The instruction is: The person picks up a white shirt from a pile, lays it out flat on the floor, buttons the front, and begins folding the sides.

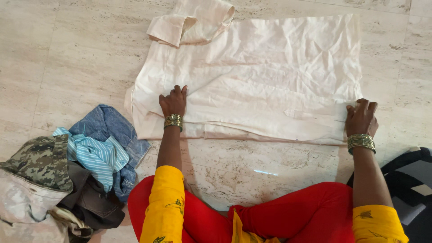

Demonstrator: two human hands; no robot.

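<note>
Here, a pale marble-look tiled floor (67, 54) is seen from above. One cream shirt (270, 76) is spread flat on it, its sleeve folded over at the top. The left hand (173, 101) is pressed on the shirt's near left part, fingers bent; the right hand (361, 118) is closed on its near right corner. One heap of clothes (76, 175), with denim, striped and camouflage pieces, is piled at the left.
</note>
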